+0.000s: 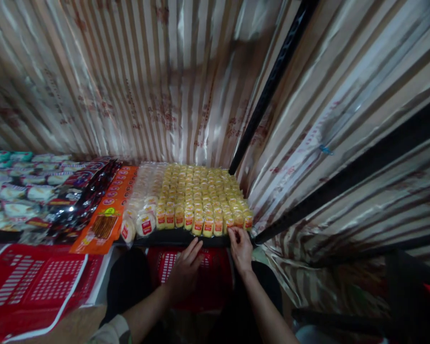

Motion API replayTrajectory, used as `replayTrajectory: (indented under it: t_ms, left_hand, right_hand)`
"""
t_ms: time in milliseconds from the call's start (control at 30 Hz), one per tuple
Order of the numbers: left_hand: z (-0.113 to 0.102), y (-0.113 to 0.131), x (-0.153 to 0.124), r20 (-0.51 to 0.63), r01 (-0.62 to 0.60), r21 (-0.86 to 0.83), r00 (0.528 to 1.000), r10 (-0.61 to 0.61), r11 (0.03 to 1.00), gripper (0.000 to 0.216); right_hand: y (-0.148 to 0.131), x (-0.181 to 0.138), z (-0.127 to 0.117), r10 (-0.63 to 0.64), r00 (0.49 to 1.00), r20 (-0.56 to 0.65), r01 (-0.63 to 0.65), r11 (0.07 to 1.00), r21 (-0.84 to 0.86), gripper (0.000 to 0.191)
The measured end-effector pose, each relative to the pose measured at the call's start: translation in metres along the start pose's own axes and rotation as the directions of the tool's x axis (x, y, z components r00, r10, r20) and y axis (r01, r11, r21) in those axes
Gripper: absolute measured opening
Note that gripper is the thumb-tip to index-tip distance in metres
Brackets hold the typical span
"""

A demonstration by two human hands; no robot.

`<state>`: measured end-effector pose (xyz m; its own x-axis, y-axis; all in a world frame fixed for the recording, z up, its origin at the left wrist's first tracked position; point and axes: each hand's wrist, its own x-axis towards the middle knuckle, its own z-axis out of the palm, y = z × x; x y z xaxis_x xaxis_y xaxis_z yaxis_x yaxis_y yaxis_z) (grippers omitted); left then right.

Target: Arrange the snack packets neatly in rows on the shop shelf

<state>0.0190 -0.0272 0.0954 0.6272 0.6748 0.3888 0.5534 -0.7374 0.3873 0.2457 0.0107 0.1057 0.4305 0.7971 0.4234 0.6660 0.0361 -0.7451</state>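
Note:
Rows of small yellow packets with red labels (200,198) fill the right part of a dark shelf (172,237). My right hand (241,247) rests at the shelf's front edge, its fingertips touching the front row of yellow packets near the right end. My left hand (185,271) hangs just below the shelf edge, fingers loosely apart, over a red basket (172,267); nothing shows in it. Round white packets (145,223) lie to the left of the yellow ones.
Orange snack packs (105,224), dark wrappers (86,196) and white-green packets (14,191) cover the shelf's left side. A red plastic crate (36,286) sits at lower left. Striped satin cloth (146,81) and black shelf posts (268,91) enclose the back and right.

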Motion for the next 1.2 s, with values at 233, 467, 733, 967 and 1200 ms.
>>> replayTrajectory:
  t_ms: [233, 467, 733, 967, 1200]
  left_hand:
    - [-0.01, -0.021, -0.012, -0.128, 0.04, 0.062, 0.991, -0.031, 0.997, 0.041]
    - [-0.018, -0.036, -0.013, -0.118, 0.057, 0.162, 0.992, -0.038, 0.985, 0.043]
    - [-0.032, -0.055, 0.0, -0.014, -0.021, 0.257, 1.0, 0.026, 0.966, 0.047]
    - [-0.046, -0.072, 0.014, 0.063, -0.095, 0.276, 0.995, 0.081, 0.956, 0.048]
    - [-0.048, -0.084, 0.028, 0.101, -0.152, 0.256, 0.986, 0.13, 0.955, 0.047]
  right_hand:
    - [-0.037, 0.002, -0.003, -0.204, 0.979, -0.015, 0.202, 0.977, -0.069, 0.035]
    - [-0.112, 0.034, 0.042, -0.452, 0.847, 0.28, 0.471, 0.882, -0.002, 0.036]
    - [-0.169, 0.084, 0.12, -0.304, 0.647, 0.699, 0.569, 0.803, -0.177, 0.059]
    - [-0.189, 0.104, 0.163, -0.058, 0.603, 0.795, 0.539, 0.765, -0.352, 0.061]
    - [-0.185, 0.096, 0.184, -0.017, 0.586, 0.81, 0.522, 0.773, -0.361, 0.06]
